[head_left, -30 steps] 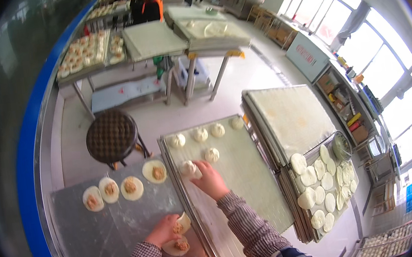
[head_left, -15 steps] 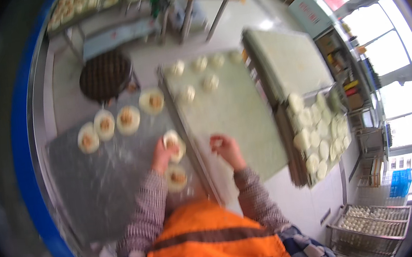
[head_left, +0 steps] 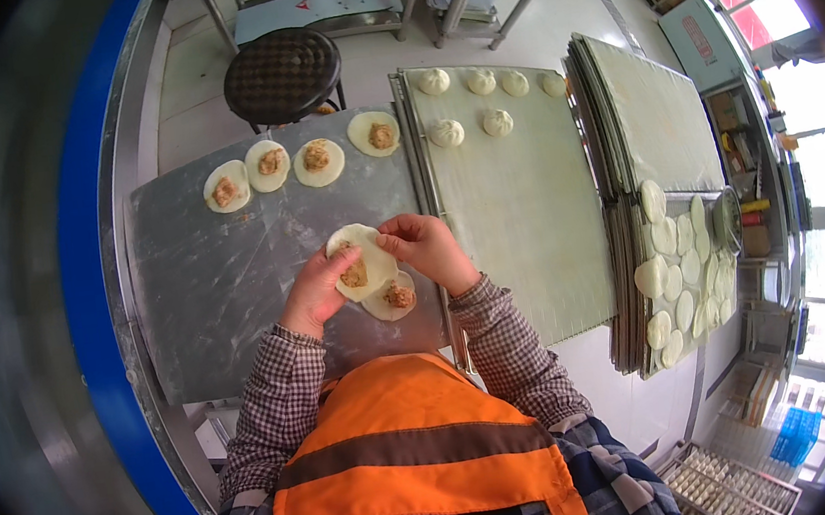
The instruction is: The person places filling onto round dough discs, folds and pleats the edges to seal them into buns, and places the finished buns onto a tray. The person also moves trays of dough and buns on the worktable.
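Above the grey work table (head_left: 208, 319), a round dough wrapper (head_left: 375, 251) with brown filling is held up between both hands. My left hand (head_left: 314, 293) supports its left side, the thumb lying over the filling. My right hand (head_left: 432, 247) pinches the wrapper's right edge between thumb and fingers. Just beneath, partly covered by the held one, another filled wrapper (head_left: 399, 301) lies on the table. Several more flat wrappers with filling (head_left: 319, 163) form a row near the table's far edge.
To the right, a pale tray (head_left: 520, 226) carries several pleated buns (head_left: 497, 123) at its far end. Beyond stand stacked trays (head_left: 666, 130), with plain dough rounds (head_left: 684, 309) and a metal bowl (head_left: 726, 220). A round stool (head_left: 283, 75) stands past the table.
My right hand has come left from over the tray to the wrapper and now grips its edge. My left hand has lifted the wrapper. The head view has shifted.
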`<state>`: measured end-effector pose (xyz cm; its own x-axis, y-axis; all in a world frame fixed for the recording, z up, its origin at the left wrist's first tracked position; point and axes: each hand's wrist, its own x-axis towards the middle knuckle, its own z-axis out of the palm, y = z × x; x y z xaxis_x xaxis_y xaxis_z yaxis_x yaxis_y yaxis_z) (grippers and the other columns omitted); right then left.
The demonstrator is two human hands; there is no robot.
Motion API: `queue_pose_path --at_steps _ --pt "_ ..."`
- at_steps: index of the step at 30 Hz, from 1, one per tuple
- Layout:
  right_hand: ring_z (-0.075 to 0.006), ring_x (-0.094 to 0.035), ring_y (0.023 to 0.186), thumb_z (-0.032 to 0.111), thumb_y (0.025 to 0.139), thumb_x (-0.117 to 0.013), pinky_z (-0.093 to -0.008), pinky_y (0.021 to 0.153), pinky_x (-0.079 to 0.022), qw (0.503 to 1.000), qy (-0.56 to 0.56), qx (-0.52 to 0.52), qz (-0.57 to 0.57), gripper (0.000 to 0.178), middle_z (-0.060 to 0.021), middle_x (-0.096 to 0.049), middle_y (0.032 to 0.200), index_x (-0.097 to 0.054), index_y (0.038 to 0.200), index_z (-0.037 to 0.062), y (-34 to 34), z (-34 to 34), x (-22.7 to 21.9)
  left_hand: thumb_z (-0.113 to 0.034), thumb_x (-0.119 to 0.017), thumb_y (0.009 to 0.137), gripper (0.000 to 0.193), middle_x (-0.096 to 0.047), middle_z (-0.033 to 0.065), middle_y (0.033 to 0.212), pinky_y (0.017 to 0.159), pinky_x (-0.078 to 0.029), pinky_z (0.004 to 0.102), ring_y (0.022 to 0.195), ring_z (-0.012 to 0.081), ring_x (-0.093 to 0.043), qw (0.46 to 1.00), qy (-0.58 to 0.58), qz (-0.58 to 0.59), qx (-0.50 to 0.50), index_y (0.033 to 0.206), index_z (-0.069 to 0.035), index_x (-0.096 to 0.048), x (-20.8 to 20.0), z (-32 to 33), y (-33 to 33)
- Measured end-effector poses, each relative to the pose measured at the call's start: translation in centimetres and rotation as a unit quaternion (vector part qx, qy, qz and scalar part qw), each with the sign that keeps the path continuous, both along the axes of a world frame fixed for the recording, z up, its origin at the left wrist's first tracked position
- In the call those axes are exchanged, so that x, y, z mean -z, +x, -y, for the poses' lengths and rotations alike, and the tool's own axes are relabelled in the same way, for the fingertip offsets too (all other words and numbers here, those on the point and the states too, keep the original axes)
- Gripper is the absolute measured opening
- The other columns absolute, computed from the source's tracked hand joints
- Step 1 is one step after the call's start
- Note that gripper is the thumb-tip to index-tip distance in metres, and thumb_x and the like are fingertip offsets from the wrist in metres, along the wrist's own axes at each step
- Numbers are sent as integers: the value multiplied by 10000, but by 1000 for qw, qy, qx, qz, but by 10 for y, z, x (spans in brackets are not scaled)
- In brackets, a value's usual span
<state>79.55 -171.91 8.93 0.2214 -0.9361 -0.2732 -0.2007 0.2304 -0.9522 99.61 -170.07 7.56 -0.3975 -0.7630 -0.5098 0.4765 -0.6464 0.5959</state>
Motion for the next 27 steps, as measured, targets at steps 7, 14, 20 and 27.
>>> queue_pose_path --at_steps 7,14,20,27 --pt "-67 -555 678 79 908 -655 -223 615 -475 993 -101 -5 -54 151 6 -629 772 -652 1006 -35 30 -23 -19 -101 -656 892 403 -629 65 1098 875 -502 298 998 145 -606 980 -98 153 82 1266 -10 -536 -14 -10 27" --pt "-62 -553 642 56 913 -642 -231 573 -477 994 -67 -35 -74 148 -6 -620 752 -647 1035 -27 45 -38 -37 -132 -641 905 397 -618 46 1116 856 -492 292 1000 128 -596 934 -193 218 206 1270 -13 -537 -28 -9 45" --pt "-219 -624 644 54 825 -690 -320 612 -503 993 -114 -16 -33 97 -123 -647 751 -655 897 -1 46 -49 -48 -267 -592 960 380 -642 71 1081 832 -498 282 963 134 -610 957 -134 209 149 1226 4 -568 -36 -14 46" --pt "-170 -607 635 38 836 -671 -296 591 -486 989 -133 64 -14 166 -87 -632 738 -642 996 3 51 -54 -40 -237 -558 974 332 -655 63 1051 829 -497 280 946 130 -610 896 -254 312 188 1212 -7 -582 -50 -14 40"
